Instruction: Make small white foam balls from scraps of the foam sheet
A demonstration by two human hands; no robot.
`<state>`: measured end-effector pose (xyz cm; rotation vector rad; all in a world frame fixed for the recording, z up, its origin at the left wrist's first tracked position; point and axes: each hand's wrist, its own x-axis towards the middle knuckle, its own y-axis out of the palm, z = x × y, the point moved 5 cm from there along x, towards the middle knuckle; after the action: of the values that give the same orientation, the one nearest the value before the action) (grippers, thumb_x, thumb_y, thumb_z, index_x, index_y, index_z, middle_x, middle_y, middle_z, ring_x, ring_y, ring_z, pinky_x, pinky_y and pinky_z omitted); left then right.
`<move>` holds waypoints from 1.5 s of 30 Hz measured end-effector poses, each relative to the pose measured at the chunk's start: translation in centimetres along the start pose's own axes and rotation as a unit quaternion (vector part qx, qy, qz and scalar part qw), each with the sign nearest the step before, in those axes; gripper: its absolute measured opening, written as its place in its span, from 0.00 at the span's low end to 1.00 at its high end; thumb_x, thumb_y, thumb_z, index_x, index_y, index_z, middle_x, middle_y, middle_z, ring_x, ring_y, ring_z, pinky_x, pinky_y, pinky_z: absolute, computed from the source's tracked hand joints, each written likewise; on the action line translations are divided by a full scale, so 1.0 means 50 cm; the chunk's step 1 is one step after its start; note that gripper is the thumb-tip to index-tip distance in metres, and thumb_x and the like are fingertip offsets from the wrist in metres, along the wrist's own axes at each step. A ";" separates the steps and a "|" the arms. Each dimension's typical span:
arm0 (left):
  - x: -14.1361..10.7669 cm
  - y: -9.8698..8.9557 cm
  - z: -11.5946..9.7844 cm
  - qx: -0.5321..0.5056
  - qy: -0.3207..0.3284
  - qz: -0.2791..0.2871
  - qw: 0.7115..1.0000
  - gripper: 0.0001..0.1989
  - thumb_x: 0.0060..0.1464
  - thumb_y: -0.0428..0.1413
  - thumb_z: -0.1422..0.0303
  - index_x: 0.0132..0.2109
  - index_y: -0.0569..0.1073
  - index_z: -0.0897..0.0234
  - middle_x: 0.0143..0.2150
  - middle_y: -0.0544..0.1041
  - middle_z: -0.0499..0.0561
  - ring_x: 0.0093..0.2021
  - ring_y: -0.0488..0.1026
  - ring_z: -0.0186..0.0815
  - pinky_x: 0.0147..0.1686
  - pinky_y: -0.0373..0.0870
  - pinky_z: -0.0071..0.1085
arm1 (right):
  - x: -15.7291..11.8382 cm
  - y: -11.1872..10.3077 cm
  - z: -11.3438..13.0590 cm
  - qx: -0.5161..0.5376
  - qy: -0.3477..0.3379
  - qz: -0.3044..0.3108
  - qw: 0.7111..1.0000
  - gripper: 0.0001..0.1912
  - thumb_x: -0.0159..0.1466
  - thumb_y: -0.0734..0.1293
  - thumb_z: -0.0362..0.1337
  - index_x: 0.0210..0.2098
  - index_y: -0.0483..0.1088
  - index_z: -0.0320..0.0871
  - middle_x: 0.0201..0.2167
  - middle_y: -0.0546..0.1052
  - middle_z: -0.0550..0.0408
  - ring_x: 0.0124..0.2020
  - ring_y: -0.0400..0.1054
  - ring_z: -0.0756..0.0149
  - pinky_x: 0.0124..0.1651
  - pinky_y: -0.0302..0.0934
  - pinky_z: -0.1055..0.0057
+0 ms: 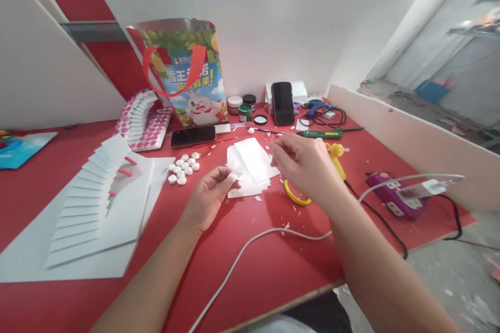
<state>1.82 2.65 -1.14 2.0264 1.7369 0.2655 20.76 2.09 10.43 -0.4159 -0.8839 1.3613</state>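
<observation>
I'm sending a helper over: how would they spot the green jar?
Find the printed bag with red handles on the red table. Just right of its base, three jars cluster. The green jar stands in front; its neighbours have white and dark tops.

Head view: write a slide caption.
Left hand holding a small white piece near overlapping white rectangular sheets on a red tabletop.

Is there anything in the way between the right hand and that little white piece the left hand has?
Nothing visible stands in the way: between the right hand and the small white piece pinched in the left hand there is only open air, with white paper sheets lying flat on the table below.
</observation>
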 end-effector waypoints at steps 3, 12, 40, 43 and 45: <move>-0.005 0.000 -0.001 0.008 -0.003 0.004 1.000 0.16 0.44 0.71 0.63 0.37 0.77 0.65 0.35 0.80 0.50 0.34 0.76 0.31 0.40 0.72 0.28 | -0.042 -0.034 -0.017 -0.150 0.038 0.027 0.988 0.17 0.67 0.60 0.37 0.21 0.59 0.43 0.16 0.62 0.60 0.19 0.51 0.71 0.26 0.41 0.69; -0.015 0.019 -0.010 0.046 0.007 0.038 0.998 0.15 0.46 0.70 0.64 0.35 0.74 0.66 0.31 0.79 0.49 0.26 0.70 0.27 0.31 0.71 0.25 | -0.145 -0.080 -0.181 -0.239 0.139 -0.140 0.951 0.17 0.64 0.61 0.43 0.45 0.71 0.38 0.47 0.74 0.37 0.45 0.71 0.52 0.43 0.64 0.62; 0.016 -0.021 -0.022 0.024 0.010 -0.047 0.999 0.17 0.42 0.71 0.63 0.34 0.73 0.67 0.27 0.77 0.47 0.19 0.67 0.24 0.20 0.63 0.22 | -0.028 0.086 -0.056 0.462 0.170 0.160 0.856 0.20 0.53 0.75 0.49 0.31 0.72 0.38 0.23 0.68 0.59 0.23 0.55 0.75 0.28 0.53 0.72; 0.020 -0.028 -0.023 0.030 0.013 -0.066 0.997 0.18 0.40 0.71 0.64 0.34 0.73 0.67 0.28 0.78 0.48 0.19 0.67 0.24 0.21 0.64 0.23 | -0.040 0.111 -0.070 0.402 0.143 0.156 0.891 0.22 0.58 0.71 0.54 0.28 0.70 0.39 0.22 0.68 0.58 0.24 0.58 0.73 0.29 0.54 0.72; 0.022 -0.032 -0.024 0.037 0.016 -0.073 0.997 0.19 0.39 0.71 0.64 0.35 0.73 0.68 0.28 0.78 0.48 0.20 0.68 0.25 0.20 0.64 0.23 | -0.047 0.120 -0.080 0.350 0.125 0.174 0.912 0.25 0.60 0.68 0.57 0.26 0.70 0.39 0.21 0.68 0.58 0.23 0.59 0.72 0.27 0.53 0.73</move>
<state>0.11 4.14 -0.96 1.9434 1.9302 0.1888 19.84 2.00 2.91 -0.1789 -0.0693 1.7978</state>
